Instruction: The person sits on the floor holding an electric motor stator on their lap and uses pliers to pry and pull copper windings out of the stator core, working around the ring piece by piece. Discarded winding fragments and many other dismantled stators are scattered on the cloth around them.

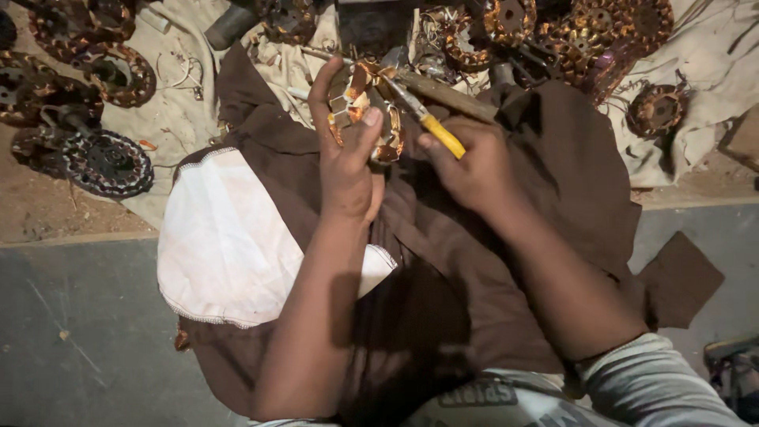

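Head view looks straight down onto a lap covered by a dark brown cloth (545,182); the left hand (348,162) rises in the middle of the picture with its fingers (322,87) curled shut around a round copper-wound coil (371,111), thumb pressed on the near rim and the forefinger arched over the far side; the coil is held upright just above the cloth, at the upper middle of the frame; the right hand (474,170) is closed around the yellow handle of a screwdriver (431,126), whose metal shaft slants up and left until its tip meets the coil; the left thumb and palm hide much of the coil's lower half, so the exact spot where the tip touches cannot be told; a white cloth (229,237) lies over the left knee, partly under the left forearm; beyond the hands a wooden stick (447,91) lies across the pile, just behind the coil; more copper coils (585,32) crowd the top right, others (63,71) lie at top left on a pale sheet (178,103), beside a dark wheel-shaped part (107,162); a flat brown piece (680,277) rests on the grey floor (79,332) at right.
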